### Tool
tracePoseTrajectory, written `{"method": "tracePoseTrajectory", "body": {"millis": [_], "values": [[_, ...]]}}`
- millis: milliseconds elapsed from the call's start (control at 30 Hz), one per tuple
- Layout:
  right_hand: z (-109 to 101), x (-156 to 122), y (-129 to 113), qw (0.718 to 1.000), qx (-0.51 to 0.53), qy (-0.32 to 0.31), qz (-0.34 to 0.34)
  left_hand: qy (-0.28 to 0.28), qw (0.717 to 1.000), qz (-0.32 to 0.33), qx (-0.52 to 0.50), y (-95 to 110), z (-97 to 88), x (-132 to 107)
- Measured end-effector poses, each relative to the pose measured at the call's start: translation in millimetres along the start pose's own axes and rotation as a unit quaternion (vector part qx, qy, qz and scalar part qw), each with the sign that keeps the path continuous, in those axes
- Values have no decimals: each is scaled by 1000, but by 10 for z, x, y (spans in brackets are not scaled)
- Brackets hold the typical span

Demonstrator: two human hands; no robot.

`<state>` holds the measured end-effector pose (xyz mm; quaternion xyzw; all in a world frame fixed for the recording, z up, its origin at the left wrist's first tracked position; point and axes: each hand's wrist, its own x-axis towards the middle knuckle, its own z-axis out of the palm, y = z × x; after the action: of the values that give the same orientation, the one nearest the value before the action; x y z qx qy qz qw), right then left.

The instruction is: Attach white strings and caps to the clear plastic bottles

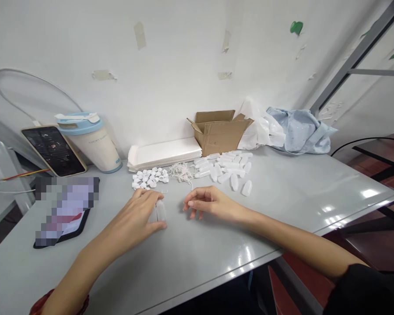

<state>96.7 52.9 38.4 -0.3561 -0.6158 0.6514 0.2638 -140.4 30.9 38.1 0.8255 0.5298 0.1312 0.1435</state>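
My left hand (141, 216) rests on the grey table (282, 197), its fingers and thumb closed round a small translucent white plastic bottle (160, 211). My right hand (207, 202) hovers just right of it, fingers loosely curled and apart, holding nothing. Behind the hands lie a heap of small white caps (150, 177), a tangle of thin white strings (181, 171) and a pile of several more small translucent bottles (226, 168).
Against the wall stand a stack of white sheets (164, 154), an open cardboard box (218, 130), a white plastic bag (259, 124) and a blue cloth (300, 131). At the left are a blue-lidded tub (90, 142), a propped phone (54, 151) and a blurred tablet (64, 210).
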Motion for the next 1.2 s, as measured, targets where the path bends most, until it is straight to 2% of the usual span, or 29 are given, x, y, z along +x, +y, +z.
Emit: {"method": "tracePoseTrajectory", "body": {"millis": [100,167,233,300,367,433,567,800,1033,1200], "values": [[-38,6,-22,998,-46,30,-11,-8,1000,4,2,14,-8,-3],[-86,22,-10,989,-124,72,-33,-11,1000,7,3,20,-12,-5],[-150,53,34,961,-231,128,-77,-15,1000,7,4,25,-15,-8],[-219,95,101,918,-335,167,-130,-19,1000,7,3,34,-18,-9],[-274,135,171,882,-411,162,-166,-21,1000,5,2,50,-24,-6],[-299,159,219,864,-452,131,-181,-20,1000,4,2,76,-31,1],[-276,158,244,850,-491,82,-169,-15,1000,-1,6,139,-38,17],[-299,187,263,821,-543,106,-138,-11,1000,4,2,197,-27,10],[-288,210,265,844,-505,152,-100,8,1000,25,4,216,14,10],[-264,254,275,836,-519,175,-43,30,999,31,-1,198,74,31]]}}
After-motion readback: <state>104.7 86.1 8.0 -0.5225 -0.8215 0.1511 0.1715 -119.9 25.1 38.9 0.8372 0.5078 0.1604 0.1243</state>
